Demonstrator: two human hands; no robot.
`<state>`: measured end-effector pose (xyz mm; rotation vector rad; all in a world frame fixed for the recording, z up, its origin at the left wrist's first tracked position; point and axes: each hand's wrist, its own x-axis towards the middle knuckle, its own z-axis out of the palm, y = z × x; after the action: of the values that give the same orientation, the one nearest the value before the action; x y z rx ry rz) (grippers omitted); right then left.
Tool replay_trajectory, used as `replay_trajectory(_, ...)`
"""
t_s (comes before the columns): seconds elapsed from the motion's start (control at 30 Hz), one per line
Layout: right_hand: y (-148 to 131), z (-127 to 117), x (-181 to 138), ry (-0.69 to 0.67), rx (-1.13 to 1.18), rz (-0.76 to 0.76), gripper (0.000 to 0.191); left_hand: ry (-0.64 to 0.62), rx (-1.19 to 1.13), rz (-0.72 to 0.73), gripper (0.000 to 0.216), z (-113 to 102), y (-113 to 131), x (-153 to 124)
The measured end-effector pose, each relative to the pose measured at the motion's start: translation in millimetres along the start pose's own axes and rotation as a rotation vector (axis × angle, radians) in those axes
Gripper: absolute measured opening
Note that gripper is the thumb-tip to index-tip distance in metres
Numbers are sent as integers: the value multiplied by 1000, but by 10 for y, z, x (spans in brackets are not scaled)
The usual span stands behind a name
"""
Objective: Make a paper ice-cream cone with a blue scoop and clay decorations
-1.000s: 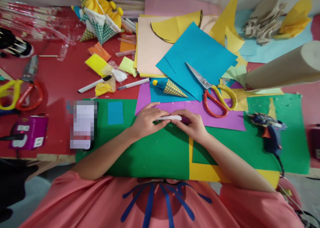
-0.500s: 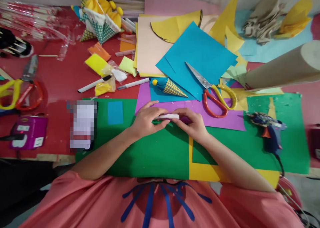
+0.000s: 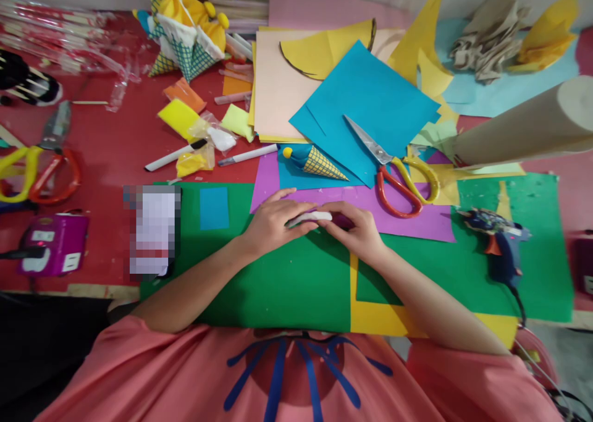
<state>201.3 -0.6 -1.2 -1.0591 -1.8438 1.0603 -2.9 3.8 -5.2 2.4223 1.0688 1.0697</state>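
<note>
Between my two hands is a flat white piece of modelling clay (image 3: 316,216), held level above the green sheet (image 3: 278,286). My left hand (image 3: 275,221) pinches its left end between thumb and fingers, with one finger lifted off. At the other end, the thumb and fingers of my right hand (image 3: 354,224) press on the clay; part of it is hidden by the fingertips. Just beyond my hands lies a small cone (image 3: 322,164) with yellow checks, a blue top and a yellow ball. Scissors (image 3: 384,162) with red and yellow handles rest on blue paper (image 3: 365,94).
A glue gun (image 3: 504,243) lies on the right, near a cardboard tube (image 3: 523,122). To the left are a phone (image 3: 155,230), a blue card (image 3: 214,208), another pair of scissors (image 3: 55,150) and a purple box (image 3: 53,246). Markers and clay packets (image 3: 180,119) lie further back.
My fingers have shifted slightly on the clay, and its left end now tilts lower. Both hands stay in nearly the same place; the things around them have not moved.
</note>
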Motion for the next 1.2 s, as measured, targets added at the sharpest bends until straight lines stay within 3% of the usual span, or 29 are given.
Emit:
replay_trajectory(0.33, -3, -5, 0, 4, -27, 7, 11, -15, 91, 78, 11, -7, -8, -21)
replay_trajectory(0.5, 9, -12, 2, -5, 3, -1, 35, -1, 79, 61, 12, -3, -8, -14)
replay_trajectory(0.63, 18, -11, 10, -10, -21, -69, 19, -22, 56, 51, 17, -4, 10, 2)
replay_trajectory(0.87, -3, -13, 4, -12, 6, 4, 13, -28, 20, 43, 18, -2, 21, 13)
replay_trajectory(0.97, -8, -16, 3, -25, 28, 38, 17, -37, 13, 55, 15, -5, 15, 5)
replay_trajectory(1.1, 5, -19, 4, -46, 60, 21, 38, -49, -3, 37, 14, -9, 11, -5)
replay_trajectory(1.2, 13, -20, 5, -56, 42, -11, 30, -76, -18, 28, 17, -21, 27, 4)
